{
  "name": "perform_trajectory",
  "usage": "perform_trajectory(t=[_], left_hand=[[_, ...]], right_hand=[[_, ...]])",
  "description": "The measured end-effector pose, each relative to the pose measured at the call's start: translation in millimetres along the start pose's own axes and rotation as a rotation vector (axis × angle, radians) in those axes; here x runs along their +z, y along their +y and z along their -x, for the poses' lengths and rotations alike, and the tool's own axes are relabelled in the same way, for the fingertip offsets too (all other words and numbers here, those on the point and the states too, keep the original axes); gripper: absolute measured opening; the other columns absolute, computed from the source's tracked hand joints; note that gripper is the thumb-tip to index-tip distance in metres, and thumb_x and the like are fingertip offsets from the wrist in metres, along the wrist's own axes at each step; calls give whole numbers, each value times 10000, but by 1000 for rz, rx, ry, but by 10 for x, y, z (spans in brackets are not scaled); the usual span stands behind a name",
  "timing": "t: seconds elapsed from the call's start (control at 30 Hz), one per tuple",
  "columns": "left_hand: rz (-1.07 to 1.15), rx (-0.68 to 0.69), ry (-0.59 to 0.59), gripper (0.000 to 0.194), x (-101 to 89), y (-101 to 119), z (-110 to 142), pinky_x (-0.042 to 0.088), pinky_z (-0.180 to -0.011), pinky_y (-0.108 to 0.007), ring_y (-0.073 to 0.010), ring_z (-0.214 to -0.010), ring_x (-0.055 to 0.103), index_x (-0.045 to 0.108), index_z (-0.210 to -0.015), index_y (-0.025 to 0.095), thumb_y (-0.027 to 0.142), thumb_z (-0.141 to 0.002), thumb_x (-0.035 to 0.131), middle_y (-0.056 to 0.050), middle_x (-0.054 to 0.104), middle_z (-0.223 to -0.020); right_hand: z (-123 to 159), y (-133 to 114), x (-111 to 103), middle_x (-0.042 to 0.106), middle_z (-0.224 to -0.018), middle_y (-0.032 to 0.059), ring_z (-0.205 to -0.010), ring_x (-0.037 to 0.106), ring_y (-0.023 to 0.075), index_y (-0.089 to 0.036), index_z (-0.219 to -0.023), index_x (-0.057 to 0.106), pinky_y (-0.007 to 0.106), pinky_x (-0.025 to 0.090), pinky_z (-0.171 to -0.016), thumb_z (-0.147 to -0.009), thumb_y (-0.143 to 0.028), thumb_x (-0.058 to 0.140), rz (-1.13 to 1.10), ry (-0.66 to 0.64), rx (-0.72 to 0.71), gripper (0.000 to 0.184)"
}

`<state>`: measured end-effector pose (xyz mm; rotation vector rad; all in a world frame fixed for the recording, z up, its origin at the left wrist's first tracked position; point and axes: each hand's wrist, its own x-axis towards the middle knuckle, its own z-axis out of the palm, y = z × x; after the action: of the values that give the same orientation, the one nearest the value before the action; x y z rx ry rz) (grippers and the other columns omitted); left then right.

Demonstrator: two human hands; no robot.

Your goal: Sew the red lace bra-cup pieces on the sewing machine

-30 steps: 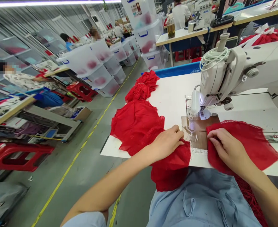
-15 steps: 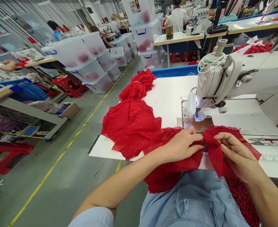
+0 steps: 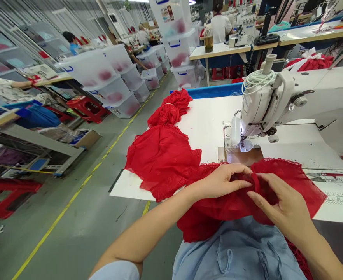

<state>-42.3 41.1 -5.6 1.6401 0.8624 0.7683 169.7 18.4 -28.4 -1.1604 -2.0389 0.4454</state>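
Observation:
Red lace-edged fabric (image 3: 218,212) lies across the table's front edge and hangs over my lap. My left hand (image 3: 225,181) pinches a raised fold of it between thumb and fingers. From the other side, my right hand (image 3: 285,196) grips the same fold, its thumb and fingertips close to the left ones. Just behind the hands stands a white sewing machine (image 3: 259,105), its needle area lit above a metal plate (image 3: 244,156). More red fabric (image 3: 162,155) is spread on the left of the table, with a bunched, tied red bundle (image 3: 170,109) behind it.
Thread snips (image 3: 333,177) lie on the right beside a printed ruler scale (image 3: 339,197). Left of the table runs an aisle with a yellow floor line (image 3: 81,184). Stacked clear bins (image 3: 113,79), red stools (image 3: 86,107) and people at other machines are beyond.
My right hand has moved slightly left, closer to my left hand, and its fingers have shifted on the fabric. The right part of the cloth now lies flatter and wider.

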Motion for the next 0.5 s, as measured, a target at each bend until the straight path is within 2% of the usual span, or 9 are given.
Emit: perform_trajectory(t=[0.17,0.33,0.4,0.5], left_hand=[[-84,62,87,48,37,17,11,476,-856,-265,-154,-886,629,695,-895,163,164,-925,657,-29,701,-935],[-150,106,153,84,131,176,77,437,-916,-291,-156,-871,595,693,-838,191,173,-916,715,3,721,-869],[-226,166,193,92,176,245,101,406,-992,-323,-171,-950,602,685,-836,200,192,-918,726,-6,735,-930],[-299,299,235,85,210,303,106,376,-1095,-364,-206,-1187,588,650,-870,193,186,-951,675,-71,698,-1208]], right_hand=[[17,-8,-18,765,-859,28,-715,725,189,-233,-1069,713,251,576,-600,-976,-400,541,-184,-38,148,257],[35,-4,-55,751,-831,36,-774,727,208,-240,-1004,743,266,596,-679,-945,-460,564,-183,168,296,290],[64,-68,-72,734,-786,30,-678,702,187,-236,-1026,735,237,576,-585,-956,-492,566,-253,152,326,314],[153,-200,-119,737,-824,30,-653,690,169,-242,-1034,723,199,555,-538,-972,-513,578,-366,97,308,314]])
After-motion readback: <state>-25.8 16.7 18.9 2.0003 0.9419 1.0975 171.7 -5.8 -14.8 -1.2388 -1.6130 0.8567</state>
